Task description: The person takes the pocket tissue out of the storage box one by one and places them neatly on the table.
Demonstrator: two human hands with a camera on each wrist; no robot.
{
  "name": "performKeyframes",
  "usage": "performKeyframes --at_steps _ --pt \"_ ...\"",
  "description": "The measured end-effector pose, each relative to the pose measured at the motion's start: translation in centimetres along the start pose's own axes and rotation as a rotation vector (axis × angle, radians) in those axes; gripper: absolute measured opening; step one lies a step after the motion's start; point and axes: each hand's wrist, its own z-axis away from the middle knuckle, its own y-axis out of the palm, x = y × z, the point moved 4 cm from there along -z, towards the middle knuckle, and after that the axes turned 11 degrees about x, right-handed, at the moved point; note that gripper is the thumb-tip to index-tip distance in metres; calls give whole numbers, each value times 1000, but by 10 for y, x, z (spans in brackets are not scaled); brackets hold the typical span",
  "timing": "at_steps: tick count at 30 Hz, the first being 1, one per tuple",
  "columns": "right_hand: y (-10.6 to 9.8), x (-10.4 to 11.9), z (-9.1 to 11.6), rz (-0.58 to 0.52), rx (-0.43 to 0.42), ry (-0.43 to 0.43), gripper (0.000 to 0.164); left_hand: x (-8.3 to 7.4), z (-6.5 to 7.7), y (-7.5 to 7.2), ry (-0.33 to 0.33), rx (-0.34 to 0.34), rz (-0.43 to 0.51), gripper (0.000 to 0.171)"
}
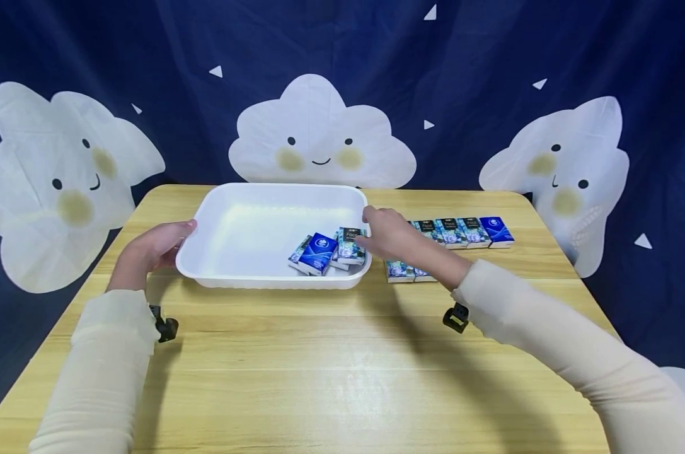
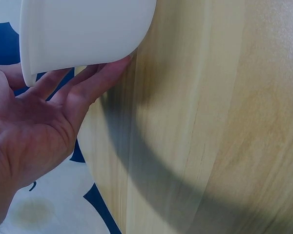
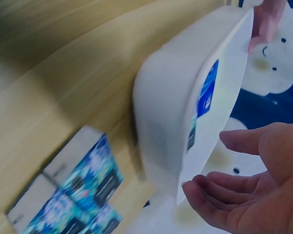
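A white plastic tray (image 1: 246, 239) stands over the far half of the table. My left hand (image 1: 163, 244) holds its left end, fingers under the bottom and thumb up at the rim, as the left wrist view shows. Several small tissue packs lie loosely in the tray's right end, among them a plain blue pack (image 1: 318, 253) and a floral pack (image 1: 350, 247). At the right rim is my right hand (image 1: 396, 236), thumb and fingers spread apart with nothing pinched between them in the right wrist view. Its fingertips overlap the rim there; whether they touch it I cannot tell.
Right of the tray, more tissue packs (image 1: 448, 232) lie side by side in a back row and a front row (image 1: 400, 271), partly hidden by my right arm. Behind the wooden table (image 1: 297, 366) hangs a dark blue curtain (image 1: 376, 38) with cloud faces.
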Motion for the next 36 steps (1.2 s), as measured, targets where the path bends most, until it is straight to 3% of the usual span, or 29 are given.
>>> performKeyframes --at_steps 14,26,31,36 --pt "21 39 -22 45 63 -45 48 0 0 1 4 9 -3 79" --pt "44 59 -37 126 128 -41 68 0 0 0 -1 5 -7 79" --pt "47 63 -37 170 130 -43 66 0 0 0 6 8 -2 79" --pt "48 69 -38 182 119 -60 55 -1 0 1 14 10 8 79"
